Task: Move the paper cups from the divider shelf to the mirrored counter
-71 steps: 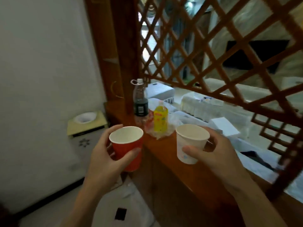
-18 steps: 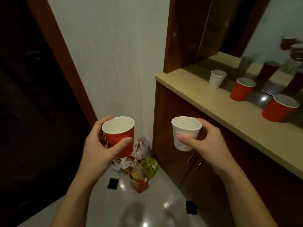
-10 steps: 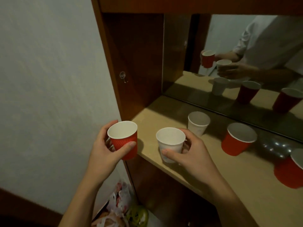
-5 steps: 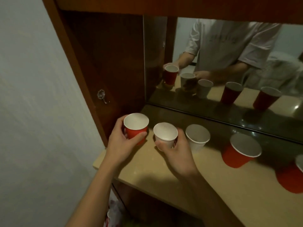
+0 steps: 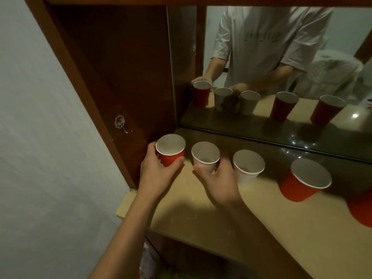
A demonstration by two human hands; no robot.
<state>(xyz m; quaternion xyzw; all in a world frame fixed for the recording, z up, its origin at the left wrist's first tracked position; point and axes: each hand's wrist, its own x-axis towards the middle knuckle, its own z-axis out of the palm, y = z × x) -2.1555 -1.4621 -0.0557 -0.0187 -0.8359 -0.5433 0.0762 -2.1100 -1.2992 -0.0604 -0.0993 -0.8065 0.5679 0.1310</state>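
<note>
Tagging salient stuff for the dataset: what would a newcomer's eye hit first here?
Two hands at the counter's left end: the left hand grips a small red cup in the corner, the right hand a white cup beside it. More cups line up rightward, and the mirror behind doubles them all.

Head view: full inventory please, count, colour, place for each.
Small red cup: 1, red, far left of counter, in left hand.
White cups: 2, white; one in right hand, one free beside it.
Large red cups: 2, red, right end; one whole, one cut by frame.
Counter: 1, beige.
Mirror: 1, behind counter.
Hook: 1, clear, wooden side panel.
Left hand: gripping red cup.
Right hand: gripping white cup.
</note>
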